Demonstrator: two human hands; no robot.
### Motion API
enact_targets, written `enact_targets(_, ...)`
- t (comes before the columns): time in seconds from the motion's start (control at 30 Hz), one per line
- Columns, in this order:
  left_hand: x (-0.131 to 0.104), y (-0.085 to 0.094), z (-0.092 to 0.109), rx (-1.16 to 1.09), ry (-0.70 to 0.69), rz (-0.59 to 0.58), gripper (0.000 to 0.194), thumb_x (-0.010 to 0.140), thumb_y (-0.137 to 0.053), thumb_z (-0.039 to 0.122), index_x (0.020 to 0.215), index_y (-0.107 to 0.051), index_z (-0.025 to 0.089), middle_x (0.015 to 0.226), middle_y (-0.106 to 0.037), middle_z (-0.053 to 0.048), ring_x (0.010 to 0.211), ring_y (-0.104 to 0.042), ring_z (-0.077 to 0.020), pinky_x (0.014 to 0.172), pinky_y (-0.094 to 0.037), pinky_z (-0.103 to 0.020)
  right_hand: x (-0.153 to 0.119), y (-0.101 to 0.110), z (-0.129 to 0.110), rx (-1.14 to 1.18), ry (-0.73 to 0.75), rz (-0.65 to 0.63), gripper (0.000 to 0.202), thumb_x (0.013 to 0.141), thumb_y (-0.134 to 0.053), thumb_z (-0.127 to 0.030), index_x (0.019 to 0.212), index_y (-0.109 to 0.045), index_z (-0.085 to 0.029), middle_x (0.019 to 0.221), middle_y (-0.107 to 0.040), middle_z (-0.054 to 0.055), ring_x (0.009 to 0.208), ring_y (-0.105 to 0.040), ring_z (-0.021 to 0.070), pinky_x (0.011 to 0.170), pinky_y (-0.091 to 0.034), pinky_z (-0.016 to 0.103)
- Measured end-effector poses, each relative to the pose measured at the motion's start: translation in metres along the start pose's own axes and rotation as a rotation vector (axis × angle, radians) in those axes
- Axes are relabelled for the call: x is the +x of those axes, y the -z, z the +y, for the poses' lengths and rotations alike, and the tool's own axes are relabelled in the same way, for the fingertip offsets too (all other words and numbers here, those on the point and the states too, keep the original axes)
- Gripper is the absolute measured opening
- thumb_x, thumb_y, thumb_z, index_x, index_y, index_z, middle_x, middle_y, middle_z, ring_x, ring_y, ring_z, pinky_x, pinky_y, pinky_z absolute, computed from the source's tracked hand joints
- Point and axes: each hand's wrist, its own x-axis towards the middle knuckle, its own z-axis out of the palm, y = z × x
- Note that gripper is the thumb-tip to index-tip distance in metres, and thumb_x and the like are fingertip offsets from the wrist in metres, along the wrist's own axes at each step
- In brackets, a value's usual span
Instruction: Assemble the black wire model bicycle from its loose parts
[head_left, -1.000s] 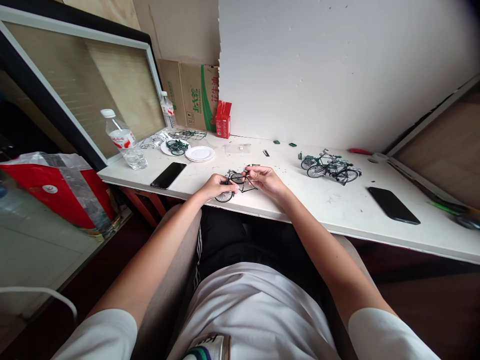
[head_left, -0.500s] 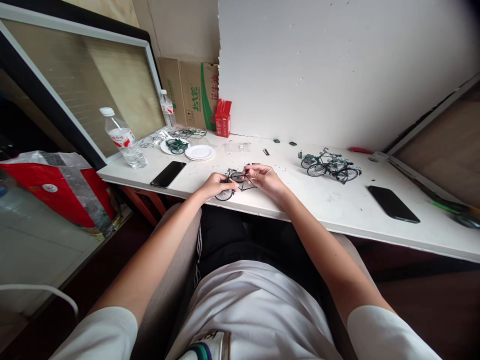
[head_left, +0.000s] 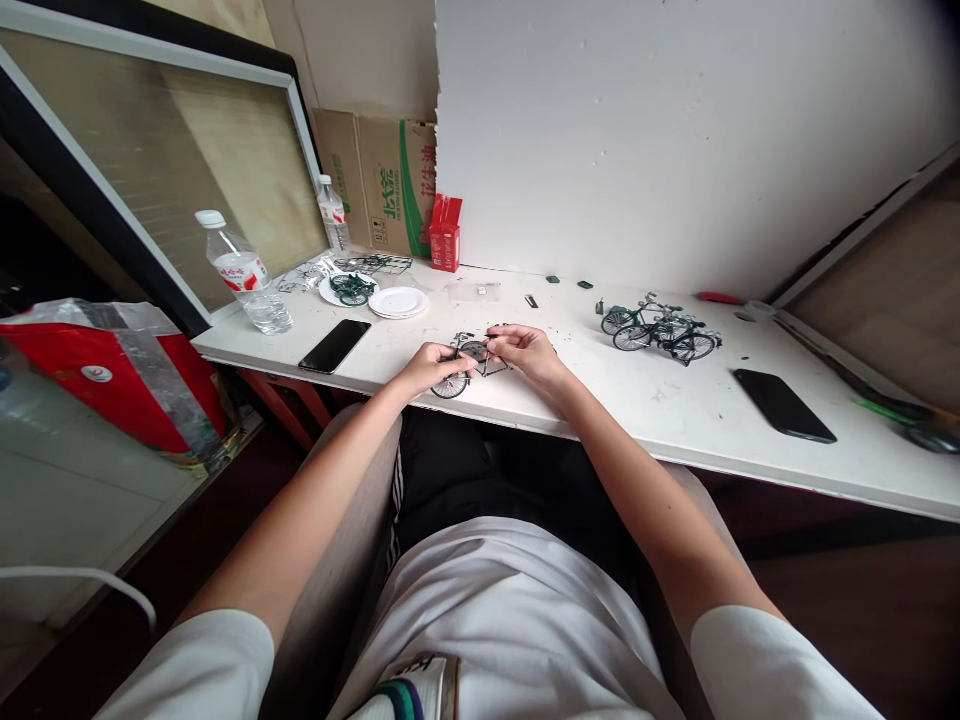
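A small black model bicycle (head_left: 451,385) is held between my two hands at the near edge of the white table (head_left: 600,400). My left hand (head_left: 431,368) grips it near the spoked wheel and handlebar, thumb pointing right. With thumb and fingers, my right hand (head_left: 529,352) pinches the frame near the saddle end. Fingers cover part of the frame, so whether a tiny loose part is in them cannot be made out. To the right stand finished-looking model bicycles (head_left: 660,330), green and black, close together.
White plates (head_left: 398,303) stand at the left back, one bearing green model parts (head_left: 352,290). Phones lie left (head_left: 335,346) and right (head_left: 784,405). Water bottles (head_left: 244,272), a red box (head_left: 445,234) and a carton (head_left: 382,190) stand behind. Small green pieces (head_left: 585,285) lie near the wall.
My right hand's fingers have shifted slightly on the bicycle frame. The left hand keeps its grip, and the whole view has moved a little.
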Motion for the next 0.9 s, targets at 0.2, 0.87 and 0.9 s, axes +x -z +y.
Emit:
enact_targets(0.2, 0.001, 0.005, -0.001, -0.325, 0.022, 0.023, 0.051, 0.070, -0.094, 0.044, 0.108, -0.084, 0.012, 0.100, -0.083, -0.013, 0.101, -0.075, -0.0278, 0.095, -0.052, -0.037, 0.004, 0.003, 0.003, 0.079, -0.003, 0.114, 0.055, 0.063, -0.102, -0.048, 0.107, -0.083, -0.022, 0.094, -0.083, 0.004, 0.087, -0.076, 0.0187, 0.084, -0.064, 0.033)
enact_targets(0.87, 0.000, -0.053, -0.009, -0.628, 0.028, 0.145, 0.039, 0.074, -0.096, 0.031, 0.103, -0.078, 0.014, 0.115, -0.080, -0.013, 0.111, -0.077, -0.0261, 0.105, -0.053, -0.039, 0.002, 0.004, -0.009, 0.238, 0.038, 0.207, 0.052, 0.066, -0.100, -0.053, 0.103, -0.083, -0.022, 0.106, -0.082, 0.006, 0.103, -0.077, 0.0224, 0.101, -0.062, 0.036)
enact_targets(0.9, 0.000, -0.052, -0.008, -0.646, 0.042, 0.141, 0.038, 0.073, -0.096, 0.030, 0.102, -0.078, 0.013, 0.114, -0.080, -0.013, 0.112, -0.077, -0.0270, 0.105, -0.054, -0.039, 0.001, 0.004, -0.010, 0.232, 0.040, 0.194, 0.052, 0.067, -0.099, -0.056, 0.103, -0.082, -0.022, 0.105, -0.082, 0.007, 0.103, -0.077, 0.0226, 0.101, -0.061, 0.036)
